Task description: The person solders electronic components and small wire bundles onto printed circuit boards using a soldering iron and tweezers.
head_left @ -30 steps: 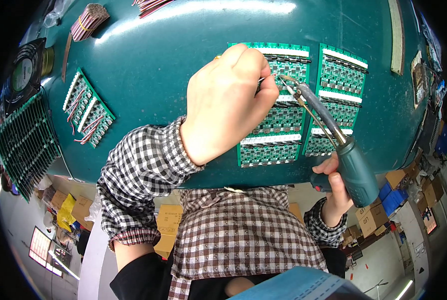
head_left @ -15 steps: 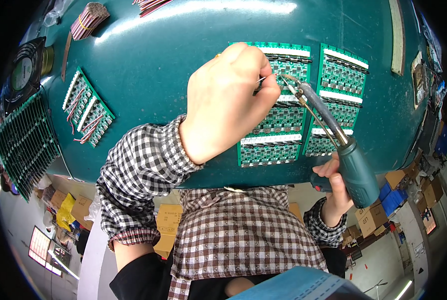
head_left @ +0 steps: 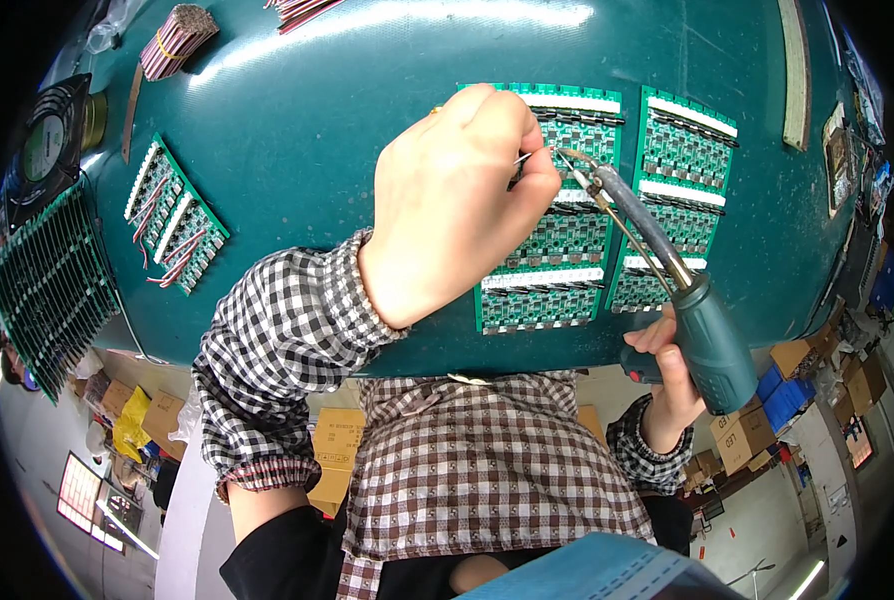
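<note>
— Where's the wire?
— A thin solder wire [head_left: 520, 158] sits pinched in the left hand [head_left: 462, 205], its grip closed on it, above the green circuit boards [head_left: 552, 245] on the worktop [head_left: 347, 130].
— And the other hand?
— The right hand [head_left: 672, 375] has its grip wrapped around a green soldering iron [head_left: 712, 345]; the tip meets the wire just over the boards.
— Anything else?
— More boards [head_left: 172, 215] lie well apart to the left.
</note>
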`<state>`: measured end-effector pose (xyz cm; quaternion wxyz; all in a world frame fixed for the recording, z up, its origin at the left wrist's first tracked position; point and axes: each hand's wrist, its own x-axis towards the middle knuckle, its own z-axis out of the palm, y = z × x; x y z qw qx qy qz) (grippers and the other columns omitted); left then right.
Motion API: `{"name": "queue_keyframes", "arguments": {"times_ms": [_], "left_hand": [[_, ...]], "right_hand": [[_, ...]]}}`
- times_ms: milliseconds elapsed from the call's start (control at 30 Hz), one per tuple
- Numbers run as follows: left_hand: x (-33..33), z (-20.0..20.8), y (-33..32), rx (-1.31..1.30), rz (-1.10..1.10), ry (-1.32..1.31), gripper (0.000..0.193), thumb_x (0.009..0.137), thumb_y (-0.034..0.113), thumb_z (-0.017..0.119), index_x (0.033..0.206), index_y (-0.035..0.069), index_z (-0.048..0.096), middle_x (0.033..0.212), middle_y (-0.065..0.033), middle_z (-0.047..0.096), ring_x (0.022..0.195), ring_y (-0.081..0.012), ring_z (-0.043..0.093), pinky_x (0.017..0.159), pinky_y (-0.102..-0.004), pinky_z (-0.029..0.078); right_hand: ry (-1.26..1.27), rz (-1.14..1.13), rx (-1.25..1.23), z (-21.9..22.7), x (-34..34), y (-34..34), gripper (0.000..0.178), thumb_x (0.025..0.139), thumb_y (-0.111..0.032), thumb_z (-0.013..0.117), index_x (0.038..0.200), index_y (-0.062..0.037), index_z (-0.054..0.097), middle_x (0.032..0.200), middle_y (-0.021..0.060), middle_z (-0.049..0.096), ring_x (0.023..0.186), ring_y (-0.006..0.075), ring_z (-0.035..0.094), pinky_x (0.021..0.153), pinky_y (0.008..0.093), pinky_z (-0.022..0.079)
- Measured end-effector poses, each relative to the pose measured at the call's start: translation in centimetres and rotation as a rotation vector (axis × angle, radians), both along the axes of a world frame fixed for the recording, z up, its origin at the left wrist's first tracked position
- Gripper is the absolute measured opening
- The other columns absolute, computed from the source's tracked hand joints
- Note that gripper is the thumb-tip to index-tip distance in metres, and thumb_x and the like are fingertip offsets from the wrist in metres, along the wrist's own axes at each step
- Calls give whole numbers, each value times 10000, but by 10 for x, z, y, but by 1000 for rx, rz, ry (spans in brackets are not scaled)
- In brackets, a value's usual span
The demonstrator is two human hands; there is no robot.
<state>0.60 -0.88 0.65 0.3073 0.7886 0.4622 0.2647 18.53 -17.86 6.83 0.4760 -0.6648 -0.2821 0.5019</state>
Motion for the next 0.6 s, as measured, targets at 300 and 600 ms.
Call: {"name": "queue_keyframes", "arguments": {"times_ms": [300, 600], "left_hand": [[0, 0, 0, -7, -2, 7, 147, 699, 33, 704, 737, 72, 568, 657, -16, 520, 516, -136, 500, 475, -269, 422], [1, 1, 0, -7, -1, 3, 148, 696, 30, 704, 734, 74, 568, 652, -14, 515, 510, -131, 491, 470, -266, 417]], "right_hand": [[4, -26, -26, 0, -1, 0, 222, 835, -96, 659, 965, 63, 576, 727, 87, 566, 689, 183, 569, 735, 414, 544], [-10, 1, -2, -1, 1, -1, 286, 840, -102, 656, 1036, 83, 560, 725, 77, 558, 658, 169, 551, 720, 397, 541]]}}
